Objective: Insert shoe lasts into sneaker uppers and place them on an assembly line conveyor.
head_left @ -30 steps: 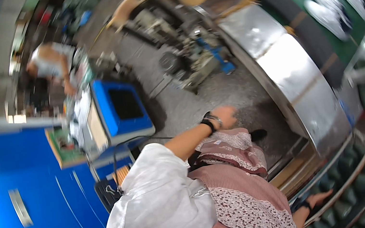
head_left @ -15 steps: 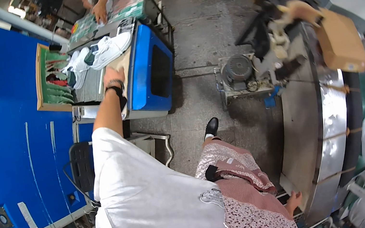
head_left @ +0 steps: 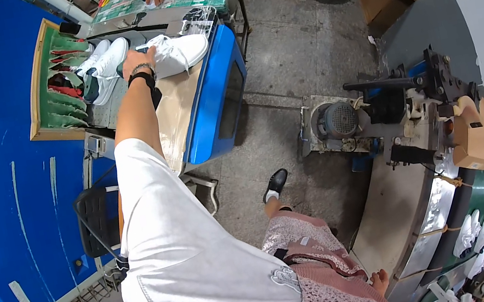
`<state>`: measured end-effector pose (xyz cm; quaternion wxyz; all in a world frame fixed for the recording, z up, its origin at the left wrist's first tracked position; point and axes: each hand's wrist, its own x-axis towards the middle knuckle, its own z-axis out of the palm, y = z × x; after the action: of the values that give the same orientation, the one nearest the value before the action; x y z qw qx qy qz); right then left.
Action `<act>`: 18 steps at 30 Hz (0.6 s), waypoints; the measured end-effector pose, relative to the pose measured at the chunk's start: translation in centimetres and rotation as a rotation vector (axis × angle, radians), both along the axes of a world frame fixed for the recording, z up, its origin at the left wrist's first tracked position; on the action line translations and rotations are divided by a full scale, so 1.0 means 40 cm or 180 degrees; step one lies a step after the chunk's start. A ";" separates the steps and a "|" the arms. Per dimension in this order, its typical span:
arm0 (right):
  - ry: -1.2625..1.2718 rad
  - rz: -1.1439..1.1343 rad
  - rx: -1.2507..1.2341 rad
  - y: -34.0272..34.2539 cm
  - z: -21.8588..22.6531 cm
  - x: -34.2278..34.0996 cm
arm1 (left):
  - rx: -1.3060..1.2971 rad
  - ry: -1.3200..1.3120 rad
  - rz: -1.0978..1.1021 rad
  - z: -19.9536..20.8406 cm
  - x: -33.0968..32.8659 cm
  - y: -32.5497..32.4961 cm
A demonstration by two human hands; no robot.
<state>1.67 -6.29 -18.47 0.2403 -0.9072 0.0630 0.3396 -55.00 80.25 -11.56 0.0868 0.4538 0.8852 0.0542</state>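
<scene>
left hand (head_left: 138, 60) gripping white sneaker (head_left: 179, 53), blue machine (head_left: 217, 100)

Bright, even daylight fills the scene; shadows stay soft. The blue machine (head_left: 213, 114) is sharp at the centre, while straight edges around it bow outward and a black fisheye rim frames everything, slightly blurred there.

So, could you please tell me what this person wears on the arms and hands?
The left arm is bare below a short white sleeve, with a black wristband and a beaded bracelet. The left hand is ungloved. The right arm is not visible.
</scene>
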 end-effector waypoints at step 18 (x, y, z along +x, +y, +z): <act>0.3115 0.0002 0.2982 0.629 0.111 0.165 | 0.1075 -0.0768 -0.4462 0.427 0.811 -0.936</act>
<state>8.29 18.85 -14.01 0.5518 -0.4490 0.0105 0.7027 -22.57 42.79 5.54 0.1269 0.9119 0.3507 0.1713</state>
